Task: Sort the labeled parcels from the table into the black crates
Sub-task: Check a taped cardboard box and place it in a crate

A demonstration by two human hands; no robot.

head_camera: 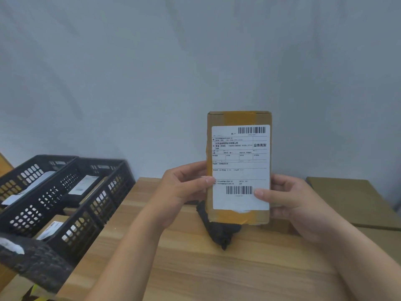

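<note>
A brown cardboard parcel [238,166] with a white shipping label and yellow tape is held upright above the wooden table [184,257], label facing me. My left hand [184,190] grips its left edge, thumb on the label. Gripping the right edge is my right hand [290,203], its thumb beside the lower barcode. A black bagged parcel [219,231] lies on the table just under the box. At the left stand two black crates, the nearer crate [71,213] and the farther crate [26,177], each holding labeled parcels.
A flat brown cardboard box [351,200] lies at the table's right end. A grey wall rises right behind the table. Another dark crate rim [32,261] juts in at the lower left.
</note>
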